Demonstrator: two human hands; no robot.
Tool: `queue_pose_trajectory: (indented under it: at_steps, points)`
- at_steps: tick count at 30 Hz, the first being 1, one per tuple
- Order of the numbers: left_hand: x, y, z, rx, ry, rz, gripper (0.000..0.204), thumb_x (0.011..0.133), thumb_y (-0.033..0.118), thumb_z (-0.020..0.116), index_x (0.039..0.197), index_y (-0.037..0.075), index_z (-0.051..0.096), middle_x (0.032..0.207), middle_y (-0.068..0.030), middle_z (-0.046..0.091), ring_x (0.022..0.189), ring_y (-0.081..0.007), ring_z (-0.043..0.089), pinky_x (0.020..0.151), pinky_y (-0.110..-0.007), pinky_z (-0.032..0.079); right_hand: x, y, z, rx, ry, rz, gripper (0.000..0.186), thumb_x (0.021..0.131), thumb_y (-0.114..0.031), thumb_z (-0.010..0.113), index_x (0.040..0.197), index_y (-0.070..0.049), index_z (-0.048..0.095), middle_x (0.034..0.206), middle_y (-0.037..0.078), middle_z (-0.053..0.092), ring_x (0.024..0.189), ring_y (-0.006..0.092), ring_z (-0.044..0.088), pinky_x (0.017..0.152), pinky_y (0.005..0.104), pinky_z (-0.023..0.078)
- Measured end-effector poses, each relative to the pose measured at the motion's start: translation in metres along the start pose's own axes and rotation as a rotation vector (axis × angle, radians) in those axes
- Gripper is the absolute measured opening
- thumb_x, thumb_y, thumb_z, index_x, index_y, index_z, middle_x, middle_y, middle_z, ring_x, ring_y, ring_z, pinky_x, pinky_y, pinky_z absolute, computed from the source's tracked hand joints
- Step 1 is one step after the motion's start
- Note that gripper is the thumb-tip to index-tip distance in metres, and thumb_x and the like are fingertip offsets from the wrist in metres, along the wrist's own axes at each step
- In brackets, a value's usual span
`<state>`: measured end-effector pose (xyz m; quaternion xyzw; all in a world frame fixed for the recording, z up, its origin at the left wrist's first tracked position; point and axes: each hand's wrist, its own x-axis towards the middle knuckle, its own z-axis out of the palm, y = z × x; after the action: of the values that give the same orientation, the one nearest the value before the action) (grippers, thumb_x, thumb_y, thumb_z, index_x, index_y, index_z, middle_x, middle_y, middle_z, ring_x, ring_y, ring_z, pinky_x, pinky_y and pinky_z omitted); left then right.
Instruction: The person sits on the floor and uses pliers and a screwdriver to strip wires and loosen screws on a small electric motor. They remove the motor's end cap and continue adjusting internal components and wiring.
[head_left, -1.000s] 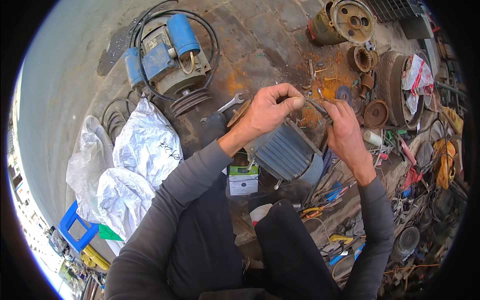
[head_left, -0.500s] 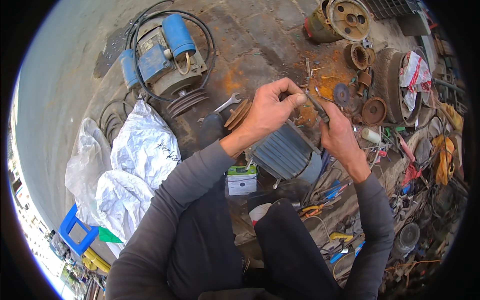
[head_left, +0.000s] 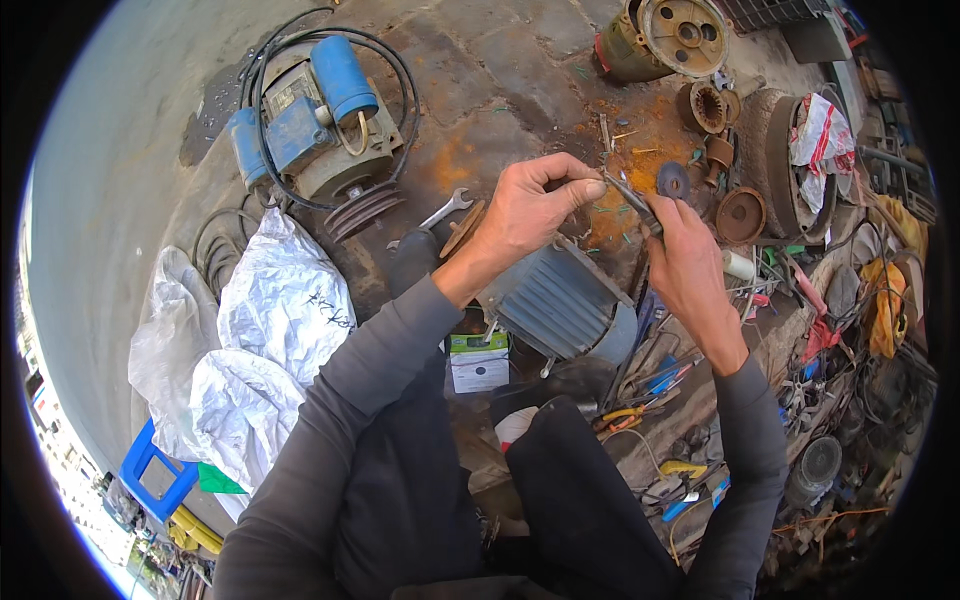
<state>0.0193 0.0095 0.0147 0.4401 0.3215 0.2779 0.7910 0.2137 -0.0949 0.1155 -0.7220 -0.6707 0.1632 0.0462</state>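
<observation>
My left hand is closed in a pinch, thumb against forefinger. What sits between its fingertips is too small to make out. Wrapped in my right hand is a slim, dark metal tool that looks like pliers. Its narrow tip points left and reaches close to the left fingertips; whether they touch, I cannot tell. Below both hands lies a grey finned electric motor between my legs. A pulley lies close to my left wrist, with an open-end wrench beyond it.
A motor with blue covers, a grooved pulley and coiled cable stands at the far left. White sacks lie left of me. Rusty motor parts and a round housing are at the far right. Tools and scrap crowd the right side.
The tool in my right hand has turned, its tip now nearer the left fingertips. My right hand has shifted slightly right and down. The whole view has moved slightly.
</observation>
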Motion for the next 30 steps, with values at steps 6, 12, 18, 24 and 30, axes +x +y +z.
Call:
queue_pose_trajectory:
  at_steps: [6, 12, 18, 24, 30]
  points:
    - [0.001, -0.003, 0.003, 0.084, 0.046, 0.089, 0.022, 0.102, 0.020, 0.079, 0.113, 0.001, 0.078, 0.089, 0.0023, 0.071, 0.078, -0.0047, 0.059, 0.068, -0.024, 0.049, -0.004, 0.004, 0.008, -0.126, 0.060, 0.016, 0.048, 0.087, 0.004, 0.068, 0.134, -0.002, 0.060, 0.113, 0.021, 0.063, 0.108, 0.0425, 0.059, 0.091, 0.0510, 0.046]
    - [-0.004, 0.001, 0.004, 0.049, 0.029, 0.028, 0.023, 0.104, 0.021, 0.076, 0.116, 0.001, 0.076, 0.093, 0.0015, 0.071, 0.081, -0.0058, 0.060, 0.072, -0.025, 0.051, -0.003, 0.012, 0.013, -0.112, 0.102, -0.043, 0.054, 0.080, 0.002, 0.068, 0.133, -0.003, 0.063, 0.110, 0.017, 0.064, 0.105, 0.0394, 0.060, 0.090, 0.0494, 0.047]
    - [-0.011, -0.007, -0.011, 0.029, -0.039, 0.090, 0.024, 0.105, 0.023, 0.074, 0.114, 0.001, 0.074, 0.094, 0.0001, 0.070, 0.083, -0.0076, 0.062, 0.075, -0.027, 0.053, -0.011, 0.005, -0.003, -0.229, -0.035, -0.034, 0.042, 0.089, 0.001, 0.070, 0.130, -0.001, 0.065, 0.113, 0.018, 0.068, 0.106, 0.0424, 0.060, 0.091, 0.0472, 0.047]
    - [-0.023, -0.007, -0.018, 0.173, -0.160, 0.196, 0.024, 0.106, 0.024, 0.074, 0.109, 0.001, 0.073, 0.097, -0.0013, 0.069, 0.087, -0.0078, 0.062, 0.077, -0.027, 0.051, -0.006, 0.013, -0.017, 0.568, -0.496, 0.284, 0.030, 0.097, -0.009, 0.072, 0.125, 0.000, 0.067, 0.112, 0.016, 0.075, 0.105, 0.0249, 0.068, 0.097, 0.0379, 0.050]
    - [-0.026, -0.001, -0.021, 0.211, -0.207, 0.233, 0.024, 0.104, 0.024, 0.076, 0.107, 0.000, 0.074, 0.102, -0.0015, 0.068, 0.090, -0.0075, 0.060, 0.077, -0.027, 0.050, -0.003, 0.001, -0.024, 0.523, -0.520, 0.212, 0.033, 0.098, -0.012, 0.073, 0.129, -0.001, 0.068, 0.106, 0.021, 0.075, 0.097, 0.0300, 0.070, 0.091, 0.0413, 0.053]
